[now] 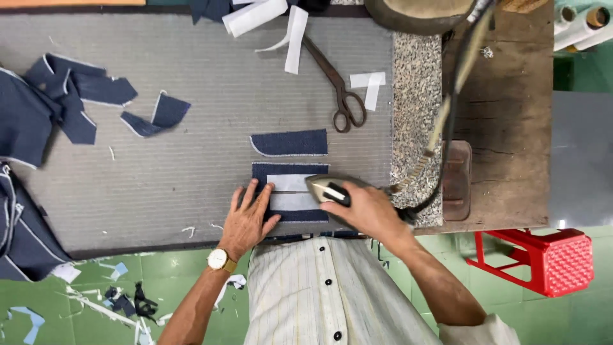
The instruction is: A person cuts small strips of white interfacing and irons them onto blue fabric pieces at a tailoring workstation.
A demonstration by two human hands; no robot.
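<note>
A dark blue denim piece point(288, 170) with white strips point(287, 183) lies on the grey padded table point(191, 128) near its front edge. My left hand point(251, 217) rests flat on the piece's left end, fingers spread, a gold watch on the wrist. My right hand point(364, 207) grips the handle of a metal iron point(325, 188) whose tip lies on the right end of the piece. A second, curved denim piece point(289, 143) lies just beyond it.
Old scissors point(338, 86) and white strips point(295, 38) lie at the back. Denim pieces point(70, 96) pile up at left. The iron's cord point(447, 108) runs over a granite slab point(415, 115) and a wooden bench point(511, 115). A red plastic stool point(549, 259) stands on the green floor.
</note>
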